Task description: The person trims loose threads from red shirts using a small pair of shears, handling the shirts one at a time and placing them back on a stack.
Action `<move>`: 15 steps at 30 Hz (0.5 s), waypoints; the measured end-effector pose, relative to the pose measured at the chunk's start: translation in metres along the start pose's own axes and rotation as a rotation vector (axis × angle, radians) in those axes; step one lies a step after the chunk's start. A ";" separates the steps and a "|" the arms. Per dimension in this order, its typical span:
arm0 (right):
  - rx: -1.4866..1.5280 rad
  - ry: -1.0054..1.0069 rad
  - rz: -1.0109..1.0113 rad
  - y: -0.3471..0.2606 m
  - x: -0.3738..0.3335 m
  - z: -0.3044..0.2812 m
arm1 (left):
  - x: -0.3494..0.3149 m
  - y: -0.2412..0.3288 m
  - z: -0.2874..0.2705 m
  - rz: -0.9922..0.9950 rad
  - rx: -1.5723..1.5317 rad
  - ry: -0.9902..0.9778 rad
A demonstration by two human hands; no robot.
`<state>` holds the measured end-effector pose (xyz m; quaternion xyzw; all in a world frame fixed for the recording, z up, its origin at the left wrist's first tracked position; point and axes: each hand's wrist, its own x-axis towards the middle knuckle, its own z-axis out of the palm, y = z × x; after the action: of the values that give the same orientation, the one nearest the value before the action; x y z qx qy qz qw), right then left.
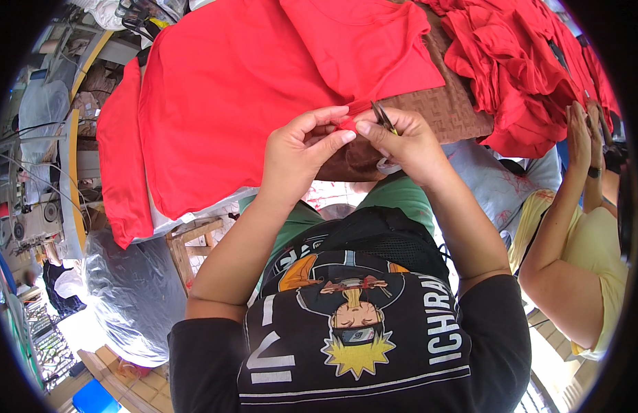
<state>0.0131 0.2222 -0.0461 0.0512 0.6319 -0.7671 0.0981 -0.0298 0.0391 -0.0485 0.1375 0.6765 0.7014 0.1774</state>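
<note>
A bright red garment [229,89] is spread over the table in front of me. My left hand [296,146] is closed on a small bunched edge of it, thumb and fingers pinching the cloth. My right hand [407,143] meets it from the other side, its thumb against the same red edge. Dark-bladed thread snips [382,117] are held in that right hand, blades pointing up and away from me. The handle is mostly hidden by the palm and fingers.
A brown patterned cloth [463,113] covers the table's near right part. Crumpled red garments [504,69] are heaped at the far right, beside another person's hands [586,134]. A sewing machine [44,213] stands at left, near a large clear plastic bag [130,296] and a wooden stool [185,248].
</note>
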 end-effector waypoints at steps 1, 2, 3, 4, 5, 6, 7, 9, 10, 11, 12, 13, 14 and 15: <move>-0.027 0.000 0.005 -0.001 0.000 0.000 | 0.000 0.000 -0.001 -0.021 0.040 0.003; -0.055 0.001 0.011 -0.003 -0.001 0.000 | 0.001 0.000 -0.002 0.006 0.055 0.000; -0.083 0.001 0.017 -0.004 -0.002 0.000 | 0.001 0.000 -0.003 0.034 0.070 -0.002; -0.146 -0.005 -0.041 -0.001 -0.002 -0.001 | 0.002 0.000 -0.004 0.062 0.085 -0.005; -0.210 -0.012 -0.099 0.004 0.000 -0.004 | 0.002 0.002 -0.005 0.049 0.122 -0.005; -0.274 -0.019 -0.156 0.006 0.000 -0.006 | 0.003 0.005 -0.005 0.037 0.159 -0.006; -0.301 -0.044 -0.176 0.005 0.000 -0.008 | 0.004 0.009 -0.005 0.024 0.196 -0.006; -0.356 -0.100 -0.215 -0.003 -0.001 -0.012 | 0.005 0.011 -0.008 0.029 0.267 -0.048; -0.481 -0.127 -0.251 -0.010 -0.001 -0.016 | 0.006 0.012 -0.008 0.031 0.303 -0.069; -0.605 -0.154 -0.288 -0.019 -0.001 -0.022 | 0.006 0.014 -0.009 0.016 0.304 -0.088; -0.730 -0.182 -0.323 -0.029 -0.001 -0.025 | 0.007 0.016 -0.009 0.000 0.304 -0.107; -0.810 -0.198 -0.316 -0.041 -0.002 -0.025 | 0.007 0.017 -0.010 -0.016 0.304 -0.126; -0.891 -0.214 -0.309 -0.053 -0.004 -0.025 | 0.007 0.016 -0.010 -0.012 0.307 -0.124; -0.972 -0.229 -0.301 -0.062 -0.004 -0.025 | 0.006 0.015 -0.010 -0.008 0.311 -0.123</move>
<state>0.0028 0.2587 0.0091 -0.1760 0.9007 -0.3915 0.0676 -0.0407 0.0328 -0.0338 0.2031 0.7653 0.5778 0.1977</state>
